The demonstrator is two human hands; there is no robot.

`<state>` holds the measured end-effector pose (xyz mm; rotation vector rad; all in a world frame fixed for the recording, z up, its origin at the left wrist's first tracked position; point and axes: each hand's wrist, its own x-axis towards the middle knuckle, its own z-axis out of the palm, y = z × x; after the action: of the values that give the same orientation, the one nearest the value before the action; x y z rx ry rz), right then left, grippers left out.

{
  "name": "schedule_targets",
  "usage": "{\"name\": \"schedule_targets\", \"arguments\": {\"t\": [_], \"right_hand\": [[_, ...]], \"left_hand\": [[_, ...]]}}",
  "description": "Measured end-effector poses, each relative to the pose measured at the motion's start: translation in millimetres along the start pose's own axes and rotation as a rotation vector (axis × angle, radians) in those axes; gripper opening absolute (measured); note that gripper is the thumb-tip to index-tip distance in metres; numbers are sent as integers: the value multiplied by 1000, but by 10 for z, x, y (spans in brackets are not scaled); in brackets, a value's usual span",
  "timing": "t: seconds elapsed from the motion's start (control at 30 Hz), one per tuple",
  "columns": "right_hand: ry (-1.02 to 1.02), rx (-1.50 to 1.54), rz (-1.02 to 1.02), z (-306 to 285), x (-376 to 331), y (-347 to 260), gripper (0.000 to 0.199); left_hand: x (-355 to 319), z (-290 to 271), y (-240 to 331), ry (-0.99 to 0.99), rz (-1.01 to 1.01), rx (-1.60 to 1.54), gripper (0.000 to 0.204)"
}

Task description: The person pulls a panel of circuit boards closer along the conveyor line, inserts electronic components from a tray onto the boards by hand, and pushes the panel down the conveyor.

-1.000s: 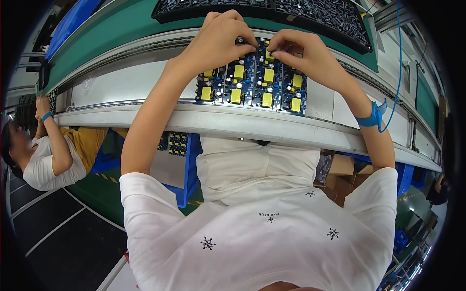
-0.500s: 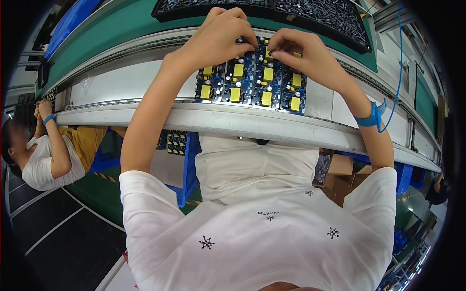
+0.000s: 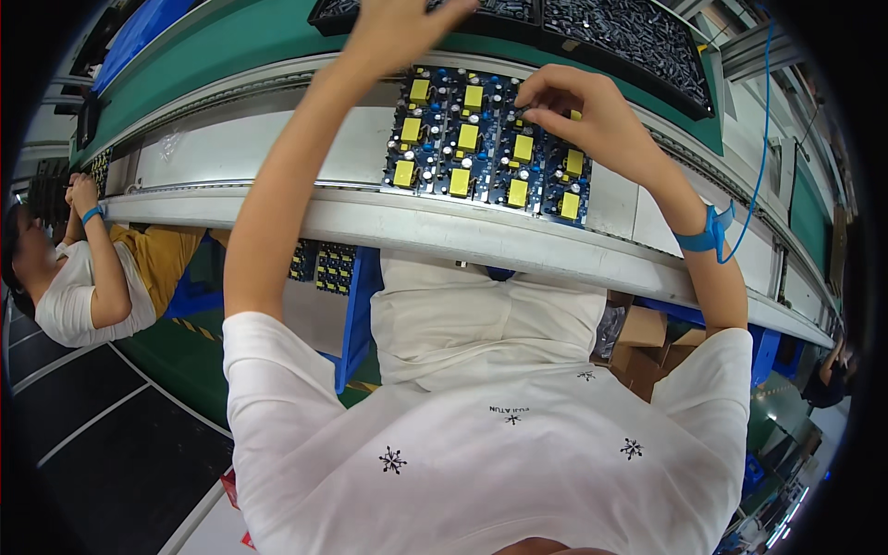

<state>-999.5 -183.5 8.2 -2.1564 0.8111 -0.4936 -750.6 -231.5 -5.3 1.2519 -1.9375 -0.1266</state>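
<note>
A panel of blue circuit boards [image 3: 444, 153] with yellow block parts and small round parts lies on the white conveyor bed in front of me. Over its far right part, my right hand [image 3: 578, 106] is closed, thumb and forefinger pinching a small dark component [image 3: 521, 112]. My left hand [image 3: 398, 32] is beyond the panel's far edge, at the black tray of dark components [image 3: 504, 9]. Its thumb points right; the other fingers are blurred or cut off by the picture's upper edge. A blue wrist strap [image 3: 708, 231] with a cord is round my right wrist.
A second black tray [image 3: 629, 42] full of small dark parts stands at the far right on the green surface [image 3: 268, 46]. The conveyor's metal rail [image 3: 462, 228] runs along my side. At left another person [image 3: 97, 268] sits at the line. Below are boards in a blue-sided rack [image 3: 356, 319] and cardboard boxes [image 3: 640, 328].
My left hand has moved from the boards up and left to the tray. The right hand stays over the panel, still pinching. The view has shifted slightly.
</note>
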Motion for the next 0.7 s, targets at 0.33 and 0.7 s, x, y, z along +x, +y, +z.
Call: {"name": "schedule_targets", "arguments": {"t": [0.33,0.7], "right_hand": [[9,-208,-33,283,172,-194,14],[-34,-244,-50,273,247,-190,14]], "left_hand": [[423,29,-929,-163,29,-2,20],[274,-63,-534,152,-23,-38,15]]}}
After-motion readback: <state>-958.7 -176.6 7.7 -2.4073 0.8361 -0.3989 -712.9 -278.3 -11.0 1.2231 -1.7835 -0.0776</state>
